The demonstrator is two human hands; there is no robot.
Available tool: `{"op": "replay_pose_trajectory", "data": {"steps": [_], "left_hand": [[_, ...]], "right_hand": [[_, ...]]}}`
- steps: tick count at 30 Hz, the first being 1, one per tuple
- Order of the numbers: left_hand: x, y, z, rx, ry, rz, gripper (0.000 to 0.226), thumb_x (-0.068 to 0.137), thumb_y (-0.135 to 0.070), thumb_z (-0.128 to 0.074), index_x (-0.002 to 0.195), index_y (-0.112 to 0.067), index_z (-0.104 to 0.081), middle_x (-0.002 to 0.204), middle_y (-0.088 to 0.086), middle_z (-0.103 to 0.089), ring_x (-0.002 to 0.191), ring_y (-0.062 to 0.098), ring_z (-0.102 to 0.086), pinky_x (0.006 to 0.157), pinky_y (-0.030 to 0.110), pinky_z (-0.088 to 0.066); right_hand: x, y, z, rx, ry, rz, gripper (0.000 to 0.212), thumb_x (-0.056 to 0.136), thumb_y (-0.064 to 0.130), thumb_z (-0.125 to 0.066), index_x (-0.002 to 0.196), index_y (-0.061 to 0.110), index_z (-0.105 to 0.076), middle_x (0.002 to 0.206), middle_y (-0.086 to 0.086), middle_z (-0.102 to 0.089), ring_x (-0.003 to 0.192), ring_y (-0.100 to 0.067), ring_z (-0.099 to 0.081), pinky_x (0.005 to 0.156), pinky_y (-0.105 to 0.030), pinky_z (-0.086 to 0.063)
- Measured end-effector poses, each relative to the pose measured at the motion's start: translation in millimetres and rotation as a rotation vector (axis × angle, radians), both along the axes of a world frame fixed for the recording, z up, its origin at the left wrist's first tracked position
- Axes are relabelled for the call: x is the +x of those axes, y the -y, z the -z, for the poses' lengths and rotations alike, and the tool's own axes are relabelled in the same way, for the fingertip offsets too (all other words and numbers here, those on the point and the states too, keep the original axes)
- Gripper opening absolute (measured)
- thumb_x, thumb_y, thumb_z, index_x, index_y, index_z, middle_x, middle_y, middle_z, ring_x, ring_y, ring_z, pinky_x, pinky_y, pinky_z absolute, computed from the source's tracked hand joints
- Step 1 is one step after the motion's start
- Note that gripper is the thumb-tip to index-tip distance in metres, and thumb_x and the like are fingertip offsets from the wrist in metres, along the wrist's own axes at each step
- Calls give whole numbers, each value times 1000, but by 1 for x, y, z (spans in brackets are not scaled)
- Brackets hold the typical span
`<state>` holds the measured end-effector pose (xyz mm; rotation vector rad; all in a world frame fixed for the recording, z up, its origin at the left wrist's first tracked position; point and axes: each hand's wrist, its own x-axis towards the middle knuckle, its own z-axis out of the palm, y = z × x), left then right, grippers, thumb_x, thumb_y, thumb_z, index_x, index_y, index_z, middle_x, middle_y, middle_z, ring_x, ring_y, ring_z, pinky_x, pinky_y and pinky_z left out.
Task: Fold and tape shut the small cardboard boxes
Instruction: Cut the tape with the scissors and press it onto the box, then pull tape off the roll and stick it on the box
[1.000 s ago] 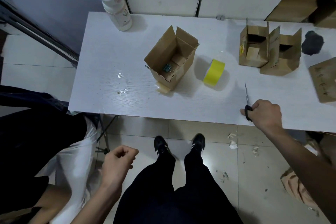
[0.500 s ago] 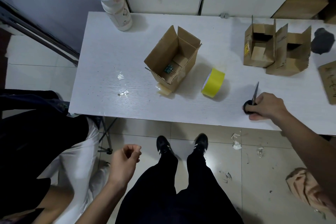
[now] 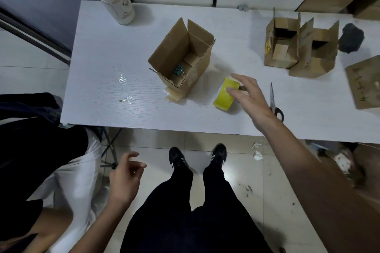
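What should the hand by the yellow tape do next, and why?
Probably close its fingers round the yellow tape roll and lift it. The right hand hovers spread just over the roll, gripping nothing, the scissors lie flat on the table, and the open box beside the roll has its flaps up, untaped.

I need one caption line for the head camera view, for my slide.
Right hand reaches with open fingers for the yellow tape roll, beside an open cardboard box; scissors lie on the table.
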<state>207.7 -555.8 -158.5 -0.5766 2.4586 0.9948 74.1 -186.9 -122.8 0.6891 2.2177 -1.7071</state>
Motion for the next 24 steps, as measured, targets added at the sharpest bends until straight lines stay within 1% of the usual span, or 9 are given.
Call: {"op": "replay_pose_trajectory", "data": {"steps": [4, 7, 11, 15, 16, 18, 20, 22, 24], "left_hand": [[1, 3, 1, -40, -45, -37, 23, 92, -5, -73, 102, -22, -63, 78, -12, -74, 64, 7, -70, 70, 34, -56], [1, 5, -2, -62, -42, -43, 19, 100, -8, -60, 87, -22, -63, 66, -3, -70, 57, 9, -67, 59, 35, -58], [-2, 12, 1, -207, 4, 7, 30, 104, -25, -55, 76, -19, -59, 55, -3, -62, 55, 18, -63, 59, 40, -55], [-6, 22, 7, -402, 138, 110, 32, 95, -53, -59, 81, -24, -62, 64, -5, -64, 70, 29, -66, 61, 33, -45], [-8, 22, 11, -436, 180, 140, 28, 97, -52, -57, 85, -27, -61, 69, -3, -66, 74, 30, -65, 62, 33, -44], [-12, 19, 13, -437, 236, 242, 9, 100, -28, -55, 96, -24, -62, 85, 4, -69, 83, 32, -65, 66, 35, -47], [-17, 18, 16, -335, 318, 376, 27, 93, 0, -54, 109, -20, -61, 105, 7, -60, 94, 28, -64, 78, 35, -51], [-26, 11, 11, -240, 397, 416, 28, 90, 3, -60, 102, -23, -60, 106, 7, -61, 92, 25, -68, 80, 32, -53], [-35, 0, 6, -256, 386, 412, 8, 96, -16, -66, 90, -18, -61, 91, 10, -70, 79, 29, -71, 64, 35, -53]], "right_hand": [[11, 11, 14, 196, -141, -217, 53, 92, 27, -80, 141, 27, -61, 147, 13, -42, 135, 1, -40, 98, -4, -38], [11, 15, 17, 236, -216, -178, 47, 92, 18, -79, 136, 22, -65, 146, 8, -48, 130, -2, -43, 86, 1, -41], [12, 13, 26, 283, -267, -136, 35, 94, 20, -76, 128, 28, -70, 145, 11, -53, 131, 2, -47, 108, -38, -48], [17, 10, 26, 214, -267, -76, 30, 95, 14, -74, 122, 26, -71, 143, 12, -54, 131, -1, -51, 100, -41, -55], [19, 9, 26, 201, -271, -60, 30, 95, 12, -73, 123, 25, -71, 144, 10, -53, 130, 2, -51, 98, -36, -57], [23, 10, 23, 185, -277, -21, 31, 97, 11, -71, 126, 21, -69, 145, 6, -51, 126, 7, -52, 90, -19, -56], [25, 12, 20, 168, -267, 67, 32, 99, 13, -69, 130, 20, -68, 142, 3, -49, 118, 0, -59, 80, -11, -54], [28, 13, 21, 130, -203, 178, 29, 102, 22, -65, 130, 28, -67, 133, 3, -51, 110, -7, -66, 84, -24, -59], [28, 15, 21, 29, -111, 235, 27, 106, 31, -56, 129, 43, -64, 124, 4, -61, 107, -16, -70, 95, -41, -59]]}}
